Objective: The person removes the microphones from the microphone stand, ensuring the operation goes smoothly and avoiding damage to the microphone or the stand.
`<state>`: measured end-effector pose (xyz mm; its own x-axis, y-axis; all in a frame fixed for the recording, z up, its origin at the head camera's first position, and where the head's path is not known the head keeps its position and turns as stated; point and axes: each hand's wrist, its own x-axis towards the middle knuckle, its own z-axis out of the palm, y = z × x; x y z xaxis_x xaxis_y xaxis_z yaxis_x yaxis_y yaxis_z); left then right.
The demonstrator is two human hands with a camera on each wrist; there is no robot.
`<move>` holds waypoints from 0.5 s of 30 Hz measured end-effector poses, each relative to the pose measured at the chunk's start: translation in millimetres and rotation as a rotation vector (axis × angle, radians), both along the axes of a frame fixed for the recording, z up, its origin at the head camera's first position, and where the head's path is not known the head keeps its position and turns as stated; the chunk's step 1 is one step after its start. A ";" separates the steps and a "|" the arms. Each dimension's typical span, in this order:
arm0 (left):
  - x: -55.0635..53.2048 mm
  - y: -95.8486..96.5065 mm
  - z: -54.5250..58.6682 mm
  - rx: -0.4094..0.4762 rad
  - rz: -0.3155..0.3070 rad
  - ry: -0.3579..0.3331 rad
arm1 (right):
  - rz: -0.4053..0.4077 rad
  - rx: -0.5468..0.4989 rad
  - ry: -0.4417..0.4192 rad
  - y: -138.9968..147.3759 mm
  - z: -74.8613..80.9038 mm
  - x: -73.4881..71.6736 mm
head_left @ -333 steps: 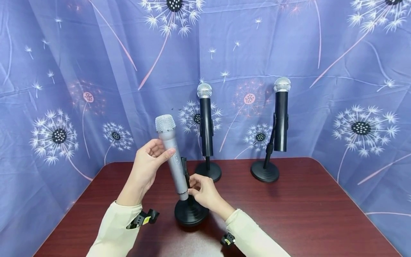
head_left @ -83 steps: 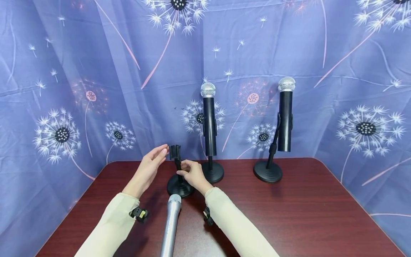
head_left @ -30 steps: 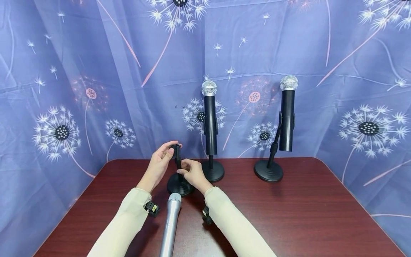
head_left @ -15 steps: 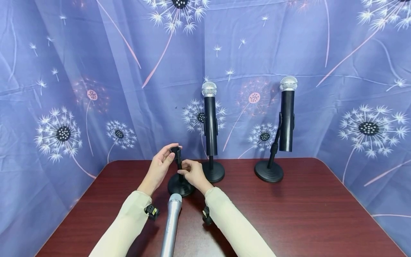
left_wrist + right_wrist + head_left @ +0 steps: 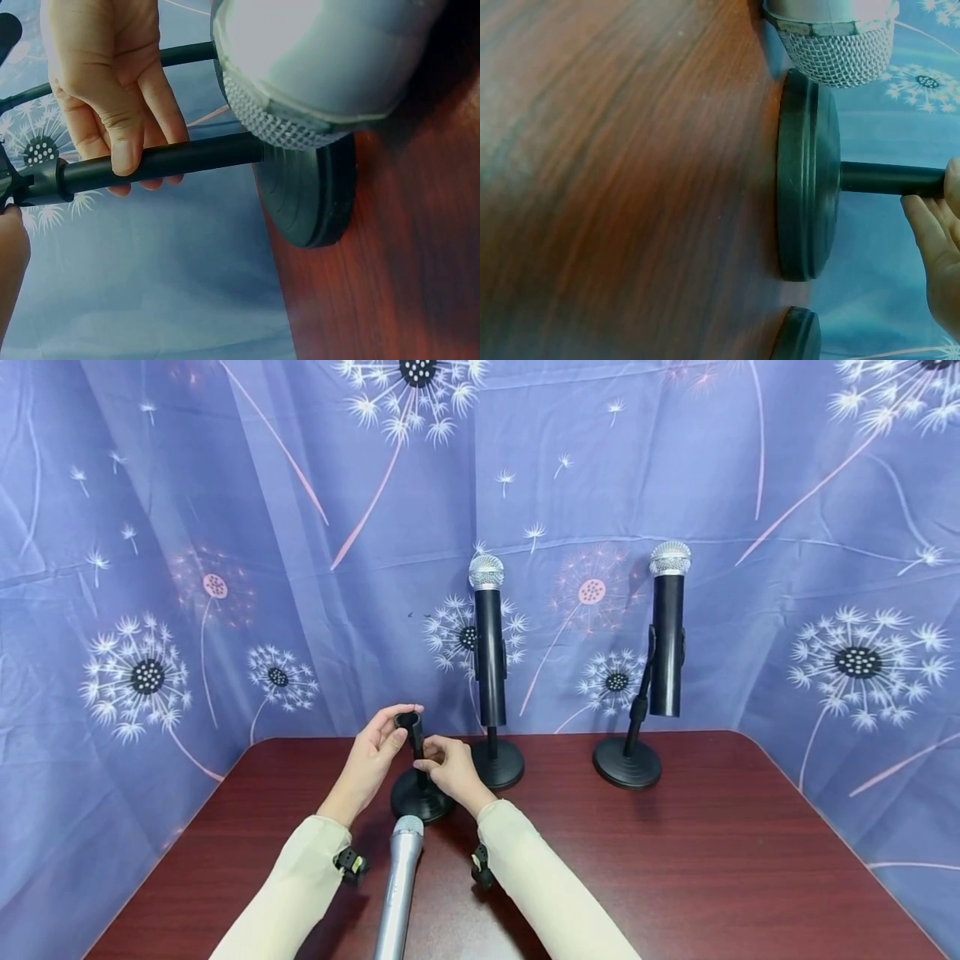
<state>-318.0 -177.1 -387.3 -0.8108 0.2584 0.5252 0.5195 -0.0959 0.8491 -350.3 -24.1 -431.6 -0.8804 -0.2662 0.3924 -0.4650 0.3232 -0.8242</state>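
Observation:
A black desk microphone stand (image 5: 422, 797) stands upright on its round base, with its holder clip (image 5: 409, 723) tipped so the hollow shows from above. My left hand (image 5: 363, 768) pinches this clip between thumb and fingers. Lower down, my right hand (image 5: 453, 771) pinches the pole (image 5: 187, 156), its thumb on the near side and fingers behind in the left wrist view. A silver microphone (image 5: 400, 885) lies on the table in front of the base, mesh head toward the stand; its head (image 5: 844, 52) shows close up in the right wrist view.
Behind and to the right, a black microphone (image 5: 491, 652) with a silver head sits on a second stand (image 5: 498, 766). Another black microphone (image 5: 667, 643) rests on a third stand (image 5: 627, 764) farther right. A blue dandelion-print curtain (image 5: 360, 610) hangs behind the reddish-brown table (image 5: 675, 860).
The silver microphone, held in my left hand at first, now lies on the table. The stand sits farther back. My left hand has moved onto the clip, which has tilted to face upward.

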 end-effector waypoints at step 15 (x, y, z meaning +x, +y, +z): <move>6.1 -5.7 2.6 0.010 -0.079 -0.062 | 0.029 0.043 -0.032 3.4 6.2 1.9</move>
